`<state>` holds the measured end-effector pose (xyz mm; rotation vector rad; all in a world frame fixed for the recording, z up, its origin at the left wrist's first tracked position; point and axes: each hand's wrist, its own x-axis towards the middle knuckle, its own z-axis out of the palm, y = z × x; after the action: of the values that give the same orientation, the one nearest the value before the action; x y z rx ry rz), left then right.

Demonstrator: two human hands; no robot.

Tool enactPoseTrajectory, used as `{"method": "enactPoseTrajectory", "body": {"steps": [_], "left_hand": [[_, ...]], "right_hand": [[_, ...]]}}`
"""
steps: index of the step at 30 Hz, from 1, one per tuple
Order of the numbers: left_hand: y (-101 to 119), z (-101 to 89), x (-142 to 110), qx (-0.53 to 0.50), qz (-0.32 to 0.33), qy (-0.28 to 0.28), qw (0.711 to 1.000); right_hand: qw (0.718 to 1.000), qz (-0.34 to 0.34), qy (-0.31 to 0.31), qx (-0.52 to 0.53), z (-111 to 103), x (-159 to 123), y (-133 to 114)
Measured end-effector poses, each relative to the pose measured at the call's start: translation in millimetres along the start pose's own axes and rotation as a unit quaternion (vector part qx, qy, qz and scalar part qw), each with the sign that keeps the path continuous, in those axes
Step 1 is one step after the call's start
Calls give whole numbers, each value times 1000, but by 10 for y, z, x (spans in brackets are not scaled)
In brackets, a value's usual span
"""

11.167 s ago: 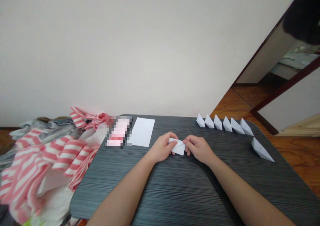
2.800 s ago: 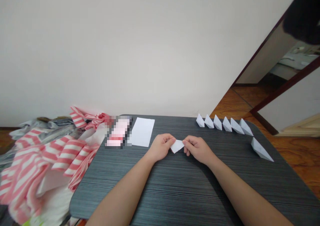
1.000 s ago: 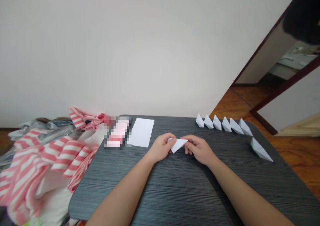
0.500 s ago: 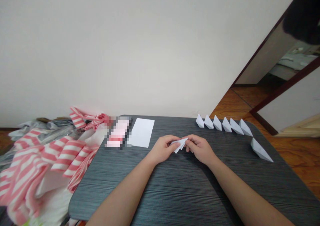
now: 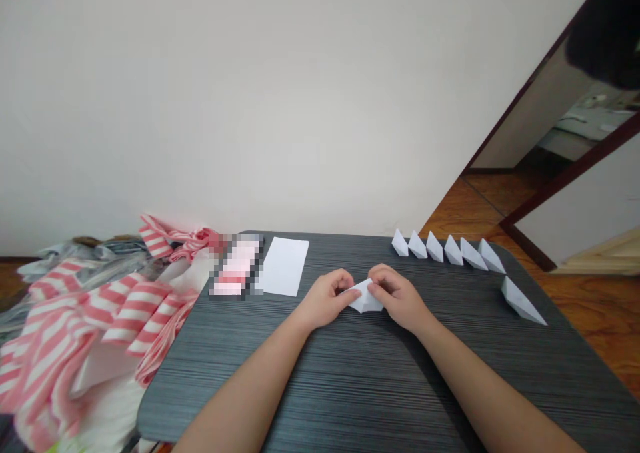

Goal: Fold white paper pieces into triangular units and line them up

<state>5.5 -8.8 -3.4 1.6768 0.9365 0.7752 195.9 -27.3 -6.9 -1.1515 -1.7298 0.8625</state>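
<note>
Between my two hands is a small piece of folded white paper (image 5: pixel 367 298), spread into a wide, low shape with a raised point at its top. My left hand (image 5: pixel 327 299) pinches its left side, thumb in front and fingers curled behind. At the other side my right hand (image 5: pixel 400 295) grips the paper near its top and right edge, fingers bent. Both hands are just above the dark table (image 5: pixel 350 386). The fingertips behind the paper are partly hidden.
Several folded paper boats (image 5: pixel 434 247) stand in a row at the back right, with another paper boat (image 5: pixel 523 301) nearer. White paper sheets (image 5: pixel 285 266) lie back left beside a pixelated phone-like object (image 5: pixel 236 266). Striped cloth (image 5: pixel 100 319) is heaped left of the table. A wall (image 5: pixel 300 106) rises behind.
The folded paper has gone from a narrow, pointed form to a wider, opened-out one. My right hand has shifted its hold slightly upward; my left hand stays about where it was.
</note>
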Motion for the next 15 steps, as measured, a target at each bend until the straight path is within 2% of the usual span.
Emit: {"method": "enactPoseTrajectory", "body": {"steps": [5, 10, 15], "left_hand": [[0, -1, -10, 12, -32, -15, 999], [61, -9, -10, 52, -20, -34, 998], [72, -10, 0, 105, -5, -33, 994]], "right_hand": [[997, 63, -1, -46, 29, -17, 39], [994, 51, 20, -97, 47, 3, -13], [992, 31, 14, -117, 77, 11, -49]]}}
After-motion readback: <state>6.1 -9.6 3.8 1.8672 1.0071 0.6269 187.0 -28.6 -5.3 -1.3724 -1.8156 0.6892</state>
